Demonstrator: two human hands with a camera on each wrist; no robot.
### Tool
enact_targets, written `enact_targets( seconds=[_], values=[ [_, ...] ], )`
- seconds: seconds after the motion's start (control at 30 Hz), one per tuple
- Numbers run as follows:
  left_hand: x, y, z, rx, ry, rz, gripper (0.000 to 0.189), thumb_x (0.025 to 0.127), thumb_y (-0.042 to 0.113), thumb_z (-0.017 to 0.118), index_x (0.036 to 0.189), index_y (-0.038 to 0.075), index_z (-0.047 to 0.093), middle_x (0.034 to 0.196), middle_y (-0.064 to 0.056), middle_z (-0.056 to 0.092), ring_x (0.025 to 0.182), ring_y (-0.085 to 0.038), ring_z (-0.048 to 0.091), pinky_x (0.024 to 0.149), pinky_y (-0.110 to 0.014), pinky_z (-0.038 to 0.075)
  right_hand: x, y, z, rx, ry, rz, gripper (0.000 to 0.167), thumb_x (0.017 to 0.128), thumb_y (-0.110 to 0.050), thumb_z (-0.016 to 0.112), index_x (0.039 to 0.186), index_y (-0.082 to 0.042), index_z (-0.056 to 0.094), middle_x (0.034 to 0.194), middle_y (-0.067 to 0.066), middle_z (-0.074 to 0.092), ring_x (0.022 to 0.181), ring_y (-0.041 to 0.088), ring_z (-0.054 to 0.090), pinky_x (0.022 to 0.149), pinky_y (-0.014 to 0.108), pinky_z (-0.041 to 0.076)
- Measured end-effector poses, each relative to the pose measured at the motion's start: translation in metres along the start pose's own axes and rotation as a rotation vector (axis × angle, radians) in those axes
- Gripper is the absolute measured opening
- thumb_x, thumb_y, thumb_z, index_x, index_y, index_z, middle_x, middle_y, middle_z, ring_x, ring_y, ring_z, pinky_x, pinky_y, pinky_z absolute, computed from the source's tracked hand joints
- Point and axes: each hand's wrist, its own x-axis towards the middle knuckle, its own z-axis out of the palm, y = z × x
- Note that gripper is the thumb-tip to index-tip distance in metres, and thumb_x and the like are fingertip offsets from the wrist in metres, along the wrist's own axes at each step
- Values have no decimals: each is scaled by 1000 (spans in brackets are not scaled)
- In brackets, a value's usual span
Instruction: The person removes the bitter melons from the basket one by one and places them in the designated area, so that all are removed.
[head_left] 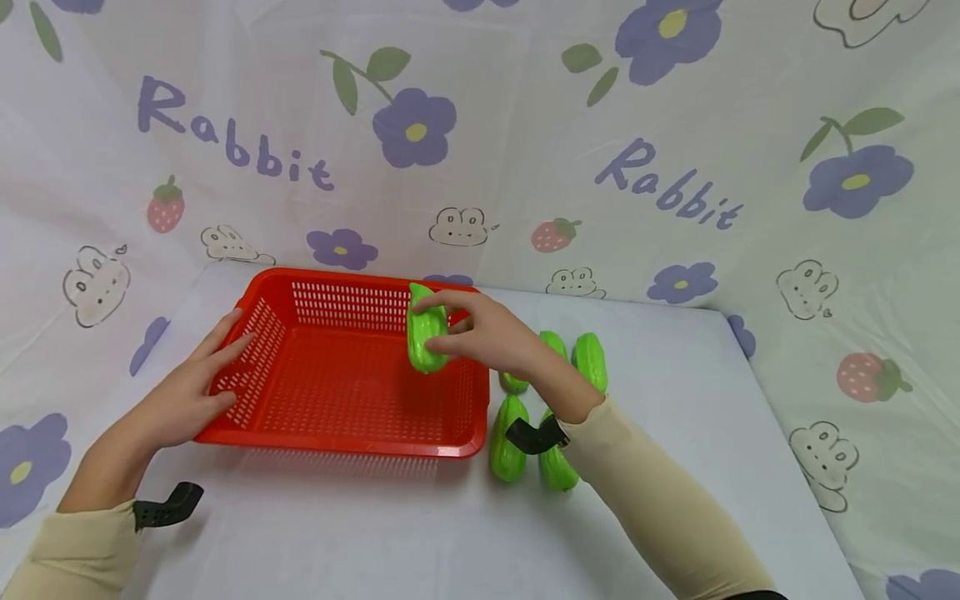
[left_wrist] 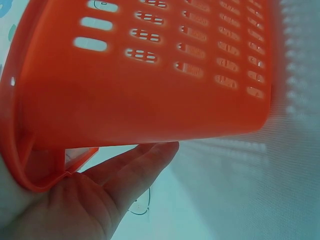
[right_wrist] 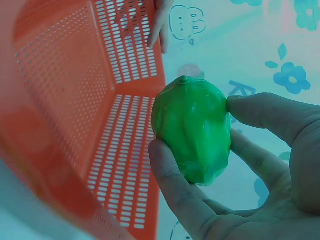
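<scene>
A ridged, glossy green gourd [head_left: 427, 340] is held above the right part of a red slotted plastic basket [head_left: 337, 445]. My right hand [head_left: 483, 333] pinches it between thumb and fingers. In the right wrist view the blunt end of the gourd [right_wrist: 192, 130] faces the camera, with fingertips on both sides. My left hand [head_left: 197, 392] rests at the basket's left rim, its fingers extended. The left wrist view shows straight left fingers [left_wrist: 142, 170] against the basket's outer wall [left_wrist: 125, 110]. Just right of the basket, several more green gourds [head_left: 509, 442] lie on the table, partly hidden by the right forearm.
The white-covered table [head_left: 675, 433] extends right of the gourds and in front of the basket. A cloth printed with flowers, rabbits and strawberries [head_left: 510, 150] hangs behind. Black wrist mounts [head_left: 168, 505] sit on both sleeves.
</scene>
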Motion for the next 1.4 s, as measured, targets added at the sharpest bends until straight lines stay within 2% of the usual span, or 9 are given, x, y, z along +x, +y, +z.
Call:
enact_targets(
  seconds=[0.17, 0.37, 0.63, 0.73, 0.93, 1.27, 1.4],
  values=[
    [0, 0, 0, 3, -3, -2, 83, 89, -11, 65, 165, -9, 32, 182, -14, -3, 159, -54, 14, 105, -76, 44, -10, 6, -6, -4, 16, 23, 42, 98, -21, 80, 138, -30, 73, 146, -2, 57, 106, 25, 74, 89, 42, 62],
    [2, 3, 0, 2, -6, -3, 83, 89, -11, 66, 164, -10, 31, 181, -16, -3, 159, -55, 13, 105, -76, 45, -24, 12, -14, 3, 42, 47, 41, 98, -25, 80, 138, -33, 73, 141, -2, 60, 108, 22, 74, 90, 45, 61],
    [1, 3, 1, 12, -4, -8, 83, 89, -11, 66, 164, -9, 32, 182, -14, -2, 159, -55, 16, 105, -75, 45, -42, 19, -24, 4, 59, 41, 44, 98, -23, 79, 141, -30, 71, 142, -3, 63, 112, 27, 73, 89, 48, 62],
    [0, 3, 1, 9, -2, -1, 82, 89, -11, 66, 164, -9, 32, 182, -14, -2, 159, -54, 15, 105, -75, 45, -50, 21, -29, 9, 69, 45, 45, 98, -24, 79, 141, -30, 71, 145, -4, 62, 117, 30, 71, 92, 48, 62],
    [1, 4, 1, -6, 2, 5, 82, 89, -12, 65, 165, -9, 33, 182, -13, -2, 160, -54, 14, 105, -76, 45, -67, 27, -37, -6, 91, 70, 48, 98, -20, 79, 144, -29, 70, 151, -6, 59, 121, 35, 67, 88, 47, 62],
    [0, 4, -1, -7, -1, -7, 82, 90, -11, 65, 165, -9, 32, 182, -13, -3, 161, -52, 10, 108, -79, 40, -77, 33, -40, 1, 98, 85, 47, 99, -21, 77, 145, -28, 69, 152, -2, 58, 122, 38, 65, 86, 47, 63],
    [0, 3, -1, 2, -1, -7, 82, 89, -11, 66, 164, -9, 33, 182, -14, -2, 160, -53, 13, 105, -76, 44, -84, 37, -41, 3, 111, 99, 47, 99, -21, 76, 146, -28, 68, 151, -1, 58, 121, 37, 65, 85, 47, 62]
  ],
)
